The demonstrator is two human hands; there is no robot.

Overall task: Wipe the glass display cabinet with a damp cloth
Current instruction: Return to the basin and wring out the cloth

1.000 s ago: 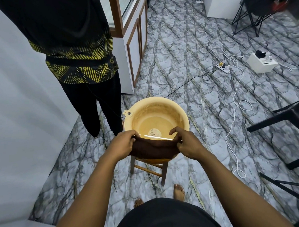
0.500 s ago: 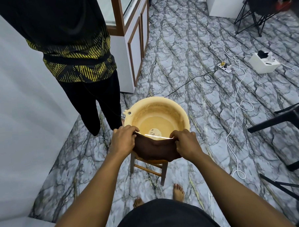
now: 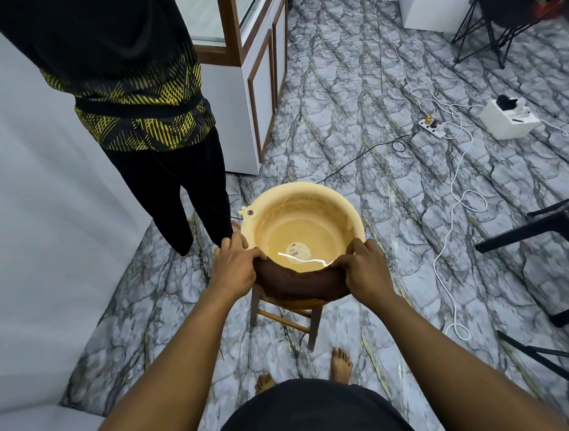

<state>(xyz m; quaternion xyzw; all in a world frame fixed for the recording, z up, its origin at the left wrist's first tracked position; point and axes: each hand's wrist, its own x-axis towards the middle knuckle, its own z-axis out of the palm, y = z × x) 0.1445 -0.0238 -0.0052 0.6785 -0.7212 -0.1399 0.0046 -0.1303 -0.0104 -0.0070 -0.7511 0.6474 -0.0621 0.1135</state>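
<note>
A dark brown cloth hangs stretched over the near rim of a yellow basin with water in it. My left hand grips the cloth's left end and my right hand grips its right end. The basin rests on a small wooden stool. The glass display cabinet, with a brown frame and white lower doors, stands at the top, beyond the basin.
Another person in a black and yellow top stands left of the basin, in front of the cabinet. White cables and a power strip lie on the marble floor at right. A white box and black chair legs stand at right.
Both hands have sunk a little toward the near rim of the basin, and the cloth now sags lower between them. The view has tilted slightly.
</note>
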